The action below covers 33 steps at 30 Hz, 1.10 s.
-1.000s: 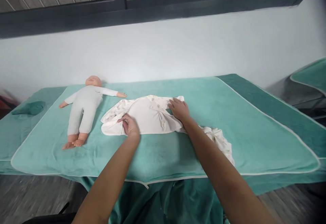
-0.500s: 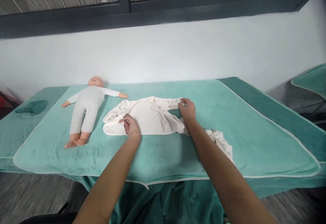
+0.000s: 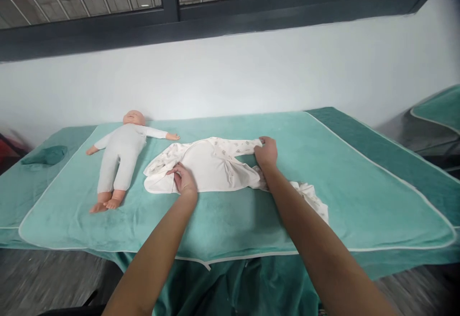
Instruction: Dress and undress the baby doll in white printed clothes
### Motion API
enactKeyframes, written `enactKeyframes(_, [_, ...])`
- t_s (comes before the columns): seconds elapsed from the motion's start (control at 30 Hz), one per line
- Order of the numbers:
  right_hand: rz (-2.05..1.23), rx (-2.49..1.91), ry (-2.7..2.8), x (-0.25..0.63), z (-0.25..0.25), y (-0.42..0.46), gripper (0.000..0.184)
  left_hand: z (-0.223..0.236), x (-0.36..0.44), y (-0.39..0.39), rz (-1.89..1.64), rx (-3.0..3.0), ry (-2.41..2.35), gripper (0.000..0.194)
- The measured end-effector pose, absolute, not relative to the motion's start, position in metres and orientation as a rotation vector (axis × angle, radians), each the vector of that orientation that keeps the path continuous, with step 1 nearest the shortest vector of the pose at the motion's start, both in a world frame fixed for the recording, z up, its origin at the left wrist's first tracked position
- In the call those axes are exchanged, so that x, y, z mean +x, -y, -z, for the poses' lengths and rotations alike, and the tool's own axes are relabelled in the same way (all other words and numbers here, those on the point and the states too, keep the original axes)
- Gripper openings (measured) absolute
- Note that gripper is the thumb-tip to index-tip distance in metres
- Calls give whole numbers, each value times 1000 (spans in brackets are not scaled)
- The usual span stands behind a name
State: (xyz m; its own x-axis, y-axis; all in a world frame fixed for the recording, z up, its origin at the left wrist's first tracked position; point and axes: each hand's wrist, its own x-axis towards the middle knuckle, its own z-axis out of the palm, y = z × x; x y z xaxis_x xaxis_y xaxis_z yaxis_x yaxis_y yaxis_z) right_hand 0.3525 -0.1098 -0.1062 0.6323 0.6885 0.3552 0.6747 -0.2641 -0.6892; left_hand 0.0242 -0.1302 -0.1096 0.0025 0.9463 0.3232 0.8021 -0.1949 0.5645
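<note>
A white baby top [image 3: 206, 165] with small printed figures on its sleeves lies spread on the green bed cover. My left hand [image 3: 184, 178] pinches the fabric near its lower left part. At the end of the sleeve on the right, my right hand [image 3: 266, 153] is closed on the cuff, and that sleeve stretches out fairly straight. Beyond my right forearm lies a second, crumpled white cloth piece [image 3: 312, 198] with a faint pattern, partly hidden by the arm. A baby doll [image 3: 124, 148] in a white body suit rests on its back to the left, arms spread.
The green bed cover [image 3: 359, 201] with pale piping spans the bed, its front edge hanging down. A small dark green pillow [image 3: 45, 155] sits at the far left. Behind the bed are a white wall [image 3: 230, 76] and a dark window frame [image 3: 201, 12] with bars outside.
My right hand has shifted slightly to the right with the cuff, drawing the sleeve straighter. My left hand stays on the fabric. The view has tilted a little.
</note>
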Motion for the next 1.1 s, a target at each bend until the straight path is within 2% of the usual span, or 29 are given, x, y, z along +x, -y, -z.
enactKeyframes(0.23, [196, -2046, 1340, 332, 99, 121, 45, 107, 27, 132, -999, 2105, -1917, 34])
enactKeyframes(0.37, [104, -1988, 1558, 312, 96, 126, 34, 106, 27, 130, -965, 2149, -1967, 35])
enactKeyframes(0.5, [29, -1886, 1663, 271, 83, 128, 31, 110, 27, 128, -910, 2207, -2013, 43])
enactKeyframes(0.67, [-332, -1477, 1942, 180, 61, 115, 33, 116, 26, 126, -821, 2275, -2051, 51])
enactKeyframes(0.77, [-624, -1519, 1945, 132, 60, 99, 25, 114, 27, 124, -749, 2312, -2070, 50])
enactKeyframes(1.0, [-718, -1467, 1862, 109, 79, 85, 29, 97, 12, 141, -583, 2495, -1988, 47])
enactKeyframes(1.1, [-801, -1382, 1824, 115, 86, 87, 29, 96, -11, 162, -686, 2658, -1806, 50])
